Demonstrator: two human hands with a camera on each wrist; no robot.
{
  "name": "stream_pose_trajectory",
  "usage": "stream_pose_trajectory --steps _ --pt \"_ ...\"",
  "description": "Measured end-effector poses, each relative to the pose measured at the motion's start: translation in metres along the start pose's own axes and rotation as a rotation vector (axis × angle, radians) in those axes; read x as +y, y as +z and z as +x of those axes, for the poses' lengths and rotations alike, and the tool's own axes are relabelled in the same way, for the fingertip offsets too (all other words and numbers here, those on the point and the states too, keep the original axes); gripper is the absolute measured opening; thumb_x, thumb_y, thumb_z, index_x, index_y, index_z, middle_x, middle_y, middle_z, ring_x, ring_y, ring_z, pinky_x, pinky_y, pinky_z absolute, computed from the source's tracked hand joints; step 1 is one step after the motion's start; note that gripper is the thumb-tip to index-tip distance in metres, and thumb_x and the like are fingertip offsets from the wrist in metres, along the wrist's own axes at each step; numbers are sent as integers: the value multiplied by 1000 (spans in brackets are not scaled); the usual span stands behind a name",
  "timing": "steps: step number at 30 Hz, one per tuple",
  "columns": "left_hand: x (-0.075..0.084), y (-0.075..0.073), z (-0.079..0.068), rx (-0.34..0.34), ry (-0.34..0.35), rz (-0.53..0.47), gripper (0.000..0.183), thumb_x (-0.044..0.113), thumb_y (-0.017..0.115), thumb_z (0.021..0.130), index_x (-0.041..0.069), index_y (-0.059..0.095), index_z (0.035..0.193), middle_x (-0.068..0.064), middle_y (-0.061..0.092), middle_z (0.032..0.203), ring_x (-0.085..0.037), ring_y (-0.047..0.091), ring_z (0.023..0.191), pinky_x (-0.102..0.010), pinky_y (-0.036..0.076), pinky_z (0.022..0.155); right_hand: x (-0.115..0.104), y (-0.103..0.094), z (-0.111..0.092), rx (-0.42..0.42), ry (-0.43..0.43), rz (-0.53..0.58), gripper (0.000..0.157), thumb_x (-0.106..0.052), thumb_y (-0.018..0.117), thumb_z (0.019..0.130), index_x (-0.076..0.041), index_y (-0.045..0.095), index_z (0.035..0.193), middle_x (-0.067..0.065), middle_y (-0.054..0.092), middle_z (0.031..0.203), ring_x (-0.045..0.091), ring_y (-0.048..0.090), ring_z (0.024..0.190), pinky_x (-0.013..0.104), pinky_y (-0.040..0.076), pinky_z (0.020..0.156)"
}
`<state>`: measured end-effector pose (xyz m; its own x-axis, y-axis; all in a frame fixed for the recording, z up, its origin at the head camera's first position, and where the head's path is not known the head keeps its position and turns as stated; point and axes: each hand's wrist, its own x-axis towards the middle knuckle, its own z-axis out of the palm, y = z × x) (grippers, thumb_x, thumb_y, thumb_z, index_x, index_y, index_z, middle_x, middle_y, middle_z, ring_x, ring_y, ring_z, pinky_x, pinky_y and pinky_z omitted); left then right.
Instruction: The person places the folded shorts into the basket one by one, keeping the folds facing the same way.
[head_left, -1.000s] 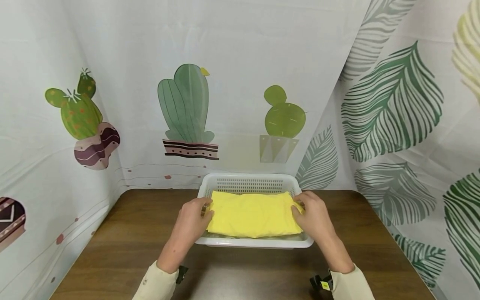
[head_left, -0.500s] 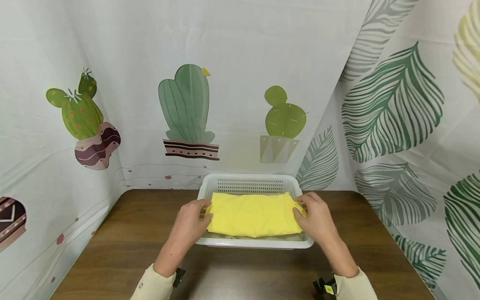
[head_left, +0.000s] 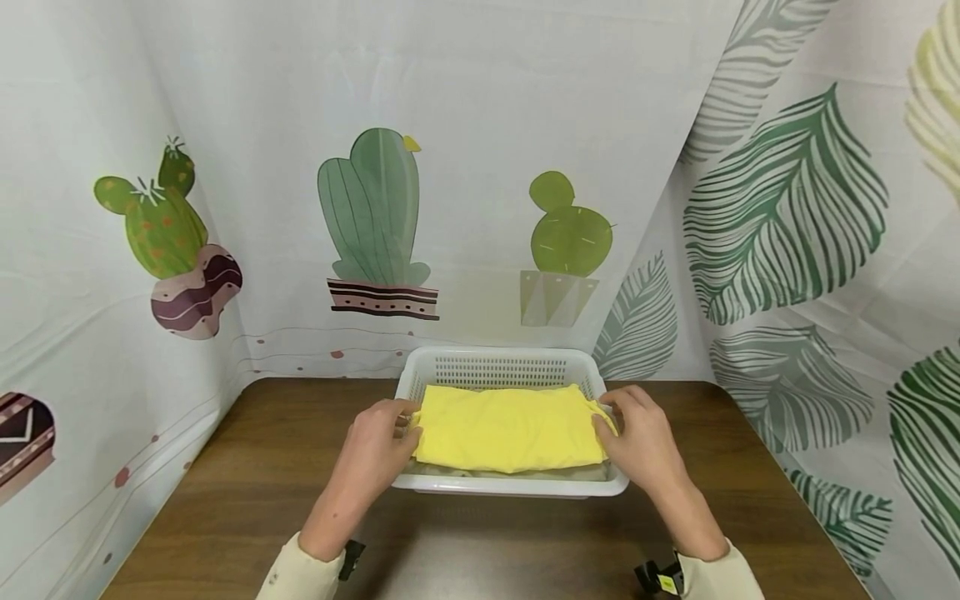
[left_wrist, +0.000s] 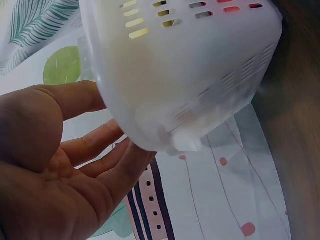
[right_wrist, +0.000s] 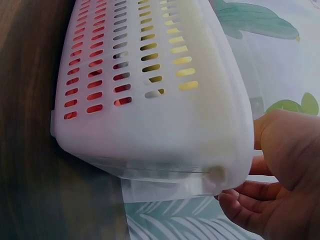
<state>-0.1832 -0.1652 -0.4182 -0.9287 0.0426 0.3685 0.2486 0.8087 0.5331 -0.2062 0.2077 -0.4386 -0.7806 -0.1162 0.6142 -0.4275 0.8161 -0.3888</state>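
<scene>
A folded yellow cloth lies lengthwise in a white plastic basket. At the cloth's left end my left hand pinches its edge between thumb and fingers. My right hand pinches the opposite end, where a small yellow fold shows between thumb and index finger. Both wrist views look at the slotted outside of the basket; fingers of the left hand and of the right hand reach over its rim, which hides the fingertips. A greyish cloth peeks out below the yellow one.
The basket stands at the back of a dark brown wooden table, close to a white curtain printed with cacti and leaves. Red, grey and yellow layers show through the basket's slots. A black wrist camera sits at the right cuff.
Both hands have drawn slightly outward, away from each other. The yellow cloth's right end has spread outward with the right hand, and more grey cloth shows along its front edge.
</scene>
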Motion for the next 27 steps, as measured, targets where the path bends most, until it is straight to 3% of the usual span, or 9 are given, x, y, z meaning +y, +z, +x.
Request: stream_pose_trajectory --steps 16,27 --pt "-10 -10 -4 65 35 36 21 15 75 87 5 73 106 -8 70 99 -22 67 84 -36 54 67 10 -11 -6 -8 39 -8 23 -11 76 83 0 70 101 12 64 100 30 64 89 47 53 74" --pt "-20 -15 -7 95 40 60 20 16 74 88 5 73 104 -8 69 97 -22 65 86 -42 56 73 17 -14 -10 34 15 -23 21 -12 75 82 1 70 99 11 64 97 29 64 87 46 53 71"
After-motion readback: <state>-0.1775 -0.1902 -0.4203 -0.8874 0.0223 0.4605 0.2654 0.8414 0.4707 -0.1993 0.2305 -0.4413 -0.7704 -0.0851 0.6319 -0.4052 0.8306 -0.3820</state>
